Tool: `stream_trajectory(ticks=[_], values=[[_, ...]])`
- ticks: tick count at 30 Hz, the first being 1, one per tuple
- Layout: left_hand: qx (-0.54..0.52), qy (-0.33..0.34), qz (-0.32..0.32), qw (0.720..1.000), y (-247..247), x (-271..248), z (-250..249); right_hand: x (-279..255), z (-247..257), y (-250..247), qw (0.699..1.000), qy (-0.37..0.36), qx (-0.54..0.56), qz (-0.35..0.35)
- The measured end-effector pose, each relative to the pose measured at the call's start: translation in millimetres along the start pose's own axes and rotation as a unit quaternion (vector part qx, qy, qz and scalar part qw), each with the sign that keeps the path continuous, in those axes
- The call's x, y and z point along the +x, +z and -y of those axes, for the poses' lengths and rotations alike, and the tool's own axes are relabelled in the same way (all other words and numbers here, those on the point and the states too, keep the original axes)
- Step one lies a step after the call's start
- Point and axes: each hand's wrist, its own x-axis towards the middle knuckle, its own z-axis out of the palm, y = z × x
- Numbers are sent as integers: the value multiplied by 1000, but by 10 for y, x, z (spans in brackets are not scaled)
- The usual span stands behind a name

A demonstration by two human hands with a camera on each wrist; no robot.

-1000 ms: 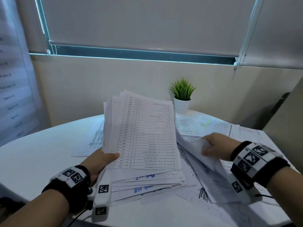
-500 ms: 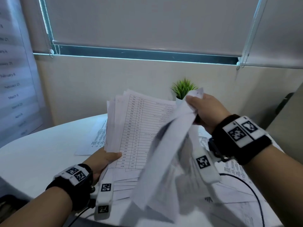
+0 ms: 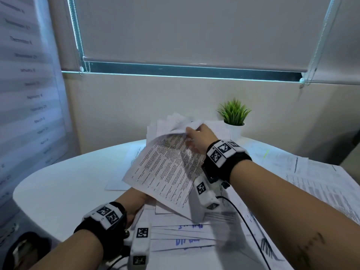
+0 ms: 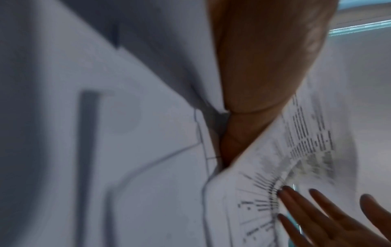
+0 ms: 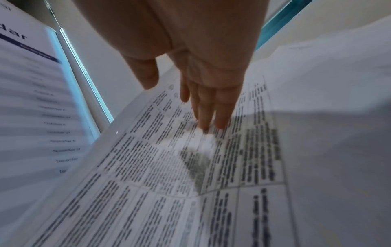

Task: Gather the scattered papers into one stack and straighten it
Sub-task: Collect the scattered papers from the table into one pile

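Papers, white printed sheets, sit as a raised, fanned bundle [image 3: 175,160] above the middle of the round white table [image 3: 58,184], its top page tilted and covered in dense black text. At the far left a pale wall calendar [image 3: 29,84] lists months down its length. Next comes the left hand [image 3: 134,199], low under the bundle's near corner; the wrist view shows its thumb lying on one side of the sheets and the fingers behind them, so it grasps the bundle from below. Beneath it, more loose white sheets with blue handwriting [image 3: 185,234] lie spread flat on the table. Further right, the right hand [image 3: 200,137] rests at the bundle's upper edge with straight, released fingers [image 5: 209,107] laid flat against the printed page. Behind it stands a small green plant in a white pot [image 3: 233,117], beside the wall. At the right edge, other printed pages [image 3: 311,180] lie scattered over the table.
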Motion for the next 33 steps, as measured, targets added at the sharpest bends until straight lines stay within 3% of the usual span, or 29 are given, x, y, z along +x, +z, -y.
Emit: stream_trajectory(ticks=[4,8,12,16,25,28,33], values=[[8,2,-18,1000,-23,22,-4,-43,-216,-63,976,5,-193,97],[-9,-1,-4,1000,-24,2,-22,34,-567,-409,913,36,-407,-14],[1,20,-8,1000,-23,15,-7,-31,-852,-636,944,137,-294,-61],[-17,6,-4,1000,-27,24,4,-70,-996,-657,971,111,-199,-72],[-7,24,38,999,-75,77,19,-111,-1008,-796,982,69,-134,-118],[-12,27,44,999,-91,81,22,-211,-1014,-722,993,87,-29,-75],[-15,28,49,998,-124,93,45,-182,-1095,-686,986,88,-144,-19]])
